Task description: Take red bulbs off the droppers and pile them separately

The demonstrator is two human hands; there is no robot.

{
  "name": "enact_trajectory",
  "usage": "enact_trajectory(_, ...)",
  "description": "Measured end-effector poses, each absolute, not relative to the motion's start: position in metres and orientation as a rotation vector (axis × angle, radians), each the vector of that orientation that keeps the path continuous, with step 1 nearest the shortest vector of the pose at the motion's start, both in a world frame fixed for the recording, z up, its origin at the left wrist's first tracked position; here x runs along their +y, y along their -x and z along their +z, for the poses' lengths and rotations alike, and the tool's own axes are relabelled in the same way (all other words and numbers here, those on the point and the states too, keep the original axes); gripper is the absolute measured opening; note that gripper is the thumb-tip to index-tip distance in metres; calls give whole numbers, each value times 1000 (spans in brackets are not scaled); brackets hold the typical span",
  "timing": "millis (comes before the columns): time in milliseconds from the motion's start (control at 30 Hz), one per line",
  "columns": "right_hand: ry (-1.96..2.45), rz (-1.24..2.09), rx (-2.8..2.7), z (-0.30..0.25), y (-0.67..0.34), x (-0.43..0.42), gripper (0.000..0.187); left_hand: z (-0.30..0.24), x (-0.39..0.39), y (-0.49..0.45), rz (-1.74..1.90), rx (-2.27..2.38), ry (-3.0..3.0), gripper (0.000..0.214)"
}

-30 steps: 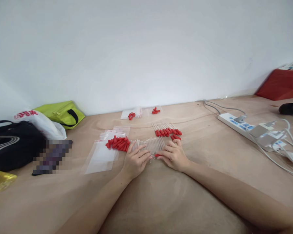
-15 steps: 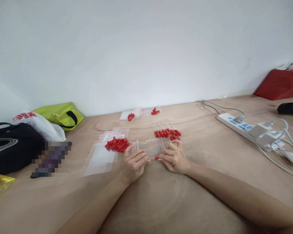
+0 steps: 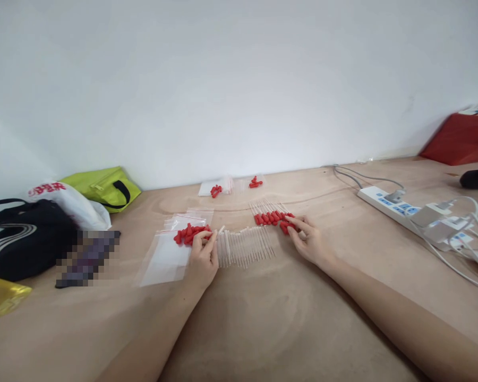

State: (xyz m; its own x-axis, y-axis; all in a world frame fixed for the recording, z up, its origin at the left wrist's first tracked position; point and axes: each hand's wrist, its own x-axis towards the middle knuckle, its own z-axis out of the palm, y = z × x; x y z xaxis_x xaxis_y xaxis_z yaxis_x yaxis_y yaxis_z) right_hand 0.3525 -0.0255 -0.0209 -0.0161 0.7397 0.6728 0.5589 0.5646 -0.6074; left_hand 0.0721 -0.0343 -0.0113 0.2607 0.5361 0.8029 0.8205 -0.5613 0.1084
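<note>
My left hand [image 3: 204, 259] is closed in a pinch, with the pale end of a thin stick [image 3: 222, 229] jutting from its fingertips. It is beside a heap of red bulb-shaped caps [image 3: 189, 233], partly hiding them. To its right, many thin clear sticks [image 3: 247, 248] lie side by side in a row. My right hand [image 3: 308, 241] reaches over the right end of a row of red-capped sticks [image 3: 271, 216]. Its fingers are apart and touch the red caps; whether one is held between them is hard to see.
Clear zip bags [image 3: 165, 260] lie under and around the red heap. Farther back are small bags with red caps [image 3: 215, 191]. A power strip [image 3: 386, 204] with chargers and cables is at right. A black bag [image 3: 27, 239] and a yellow-green bag [image 3: 103, 188] stand at left.
My hands have parted from a red-capped stick they both held at the clear row. The right hand moved up and right to the capped row; the left moved left, pinching a stick.
</note>
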Motion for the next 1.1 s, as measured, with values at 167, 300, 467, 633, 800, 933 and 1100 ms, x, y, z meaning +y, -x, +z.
enact_trajectory(167, 1342, 57, -1719, -19, -362, -26, 16, -6, -32, -78, -1237, -1156, 2232, 24)
enact_trajectory(300, 1402, -114, -1838, -19, -358, -24, 17, -6, -33, -85, -1190, -1057, 2280, 22)
enact_trajectory(467, 1389, -249, -1889, -19, -350, -20, 21, -5, -36, -85, -1136, -979, 2445, 23)
enact_trajectory(633, 1409, -308, -1927, -20, -349, -16, 24, -2, -38, -81, -1036, -927, 2552, 22)
enact_trajectory(800, 1423, -249, -1928, -21, -351, -17, 28, -4, -37, -72, -900, -925, 2662, 28)
enact_trajectory(933, 1461, -191, -1883, -16, -351, -18, 28, -6, -37, -68, -777, -941, 2782, 37)
enact_trajectory(1100, 1605, -204, -1751, -5, -345, -7, 29, -5, -36, -68, -684, -978, 2837, 36)
